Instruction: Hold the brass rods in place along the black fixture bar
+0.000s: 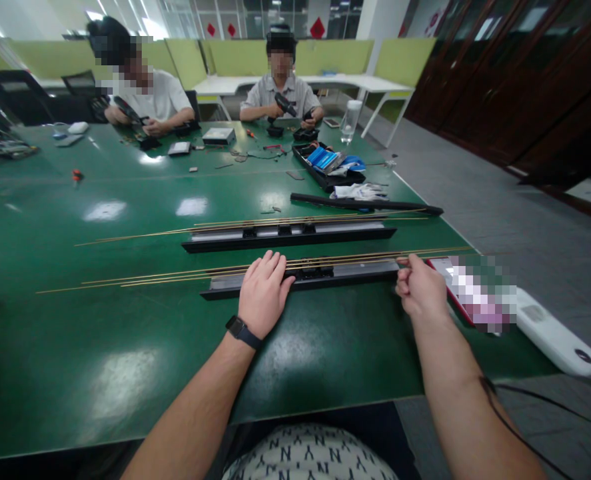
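Observation:
In front of me lies a long black-and-grey rail point(365, 269) with black fittings at its middle. Several thin brass-coloured rods point(165, 276) run lengthwise over it and stick out past both ends. My left hand point(265, 287), with a dark watch on the wrist, rests flat across the rail and rods, fingers stretched out and thumb apart. At the rail's right end, my right hand point(422, 283) is closed in a pinch on the rods; its fingertips partly hide the grip. Farther off, a second similar rail point(345, 235) carries more brass-coloured rods.
Right of my right hand lie a red-edged phone point(455, 293) and a white device point(560, 333) with a cable. Beyond the rails are a black bar point(320, 199), gloves point(360, 192) and a black tray point(320, 175). Two people across the green table point(140, 353) hold power drills.

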Tool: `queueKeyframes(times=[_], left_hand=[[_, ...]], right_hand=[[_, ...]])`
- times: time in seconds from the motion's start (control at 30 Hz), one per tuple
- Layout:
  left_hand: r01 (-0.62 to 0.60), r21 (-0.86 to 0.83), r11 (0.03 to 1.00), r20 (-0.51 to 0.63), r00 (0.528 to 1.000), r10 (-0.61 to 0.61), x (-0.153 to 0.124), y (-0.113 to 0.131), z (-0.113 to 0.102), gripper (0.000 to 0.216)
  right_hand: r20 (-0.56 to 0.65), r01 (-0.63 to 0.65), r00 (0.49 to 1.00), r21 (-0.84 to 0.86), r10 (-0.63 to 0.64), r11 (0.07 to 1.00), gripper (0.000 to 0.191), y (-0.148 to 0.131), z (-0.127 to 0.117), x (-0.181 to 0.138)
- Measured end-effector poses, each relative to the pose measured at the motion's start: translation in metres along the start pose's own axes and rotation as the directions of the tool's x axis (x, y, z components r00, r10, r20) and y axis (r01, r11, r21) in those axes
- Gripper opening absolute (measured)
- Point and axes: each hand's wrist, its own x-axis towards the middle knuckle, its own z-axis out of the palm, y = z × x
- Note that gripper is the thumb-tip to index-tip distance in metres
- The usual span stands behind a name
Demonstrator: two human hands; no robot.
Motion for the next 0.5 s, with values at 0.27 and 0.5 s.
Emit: queueKeyframes(times=[0.27, 0.5], left_hand=[[0.007, -0.014, 1.0, 0.01, 1.0, -0.007, 0.001, 0.0, 0.0, 0.041], [0.002, -0.018, 1.0, 0.007, 1.0, -0.002, 0.0, -0.001, 0.001, 0.041]], right_hand=[[0.02, -0.02, 1.0, 0.003, 0.02, 1.0, 0.019, -0.002, 0.004, -0.006], [0.358, -0.141, 0.924, -0.014, 0.136, 0.99, 0.026, 0.001, 0.008, -0.019]])
